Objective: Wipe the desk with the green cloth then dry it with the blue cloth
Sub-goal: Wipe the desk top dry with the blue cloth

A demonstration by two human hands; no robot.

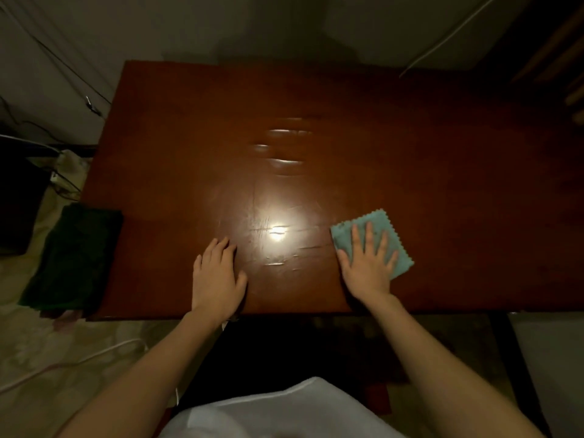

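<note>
Dim room, pale wall at the top of the frame, and a reddish-brown wooden desk (347, 128) filling most of the middle. It's glossy, with a bright light glare just below centre and some streaky smears and scratch-like marks around it.

Now the cloths. Blue cloth (377, 227) sits flat on the desk, right of centre in the lower half of the frame. It's a small light blue-teal square with zigzag pinked edges, turned a bit like a diamond, thin looking. The right hand (368, 263) lies on top of it, palm down, fingers straight and spread out, pressing it against the wood. The hand covers the lower left part of the cloth, and the far corner and right edge stick out past the fingers.

Green cloth (76, 260) is way over at the left of the frame, dark green, folded into a thick rectangle, draped at the desk's left edge and hanging partly off it. Nobody's touching it.

Left hand (218, 273) rests flat on the bare desk, lower centre-left, fingers relaxed and fairly close together, holding nothing, well apart from both cloths.

Bottom of the frame shows both bare forearms and a bit of white clothing (284, 412). A white cable (72, 365) runs across the pale floor at lower left.
</note>
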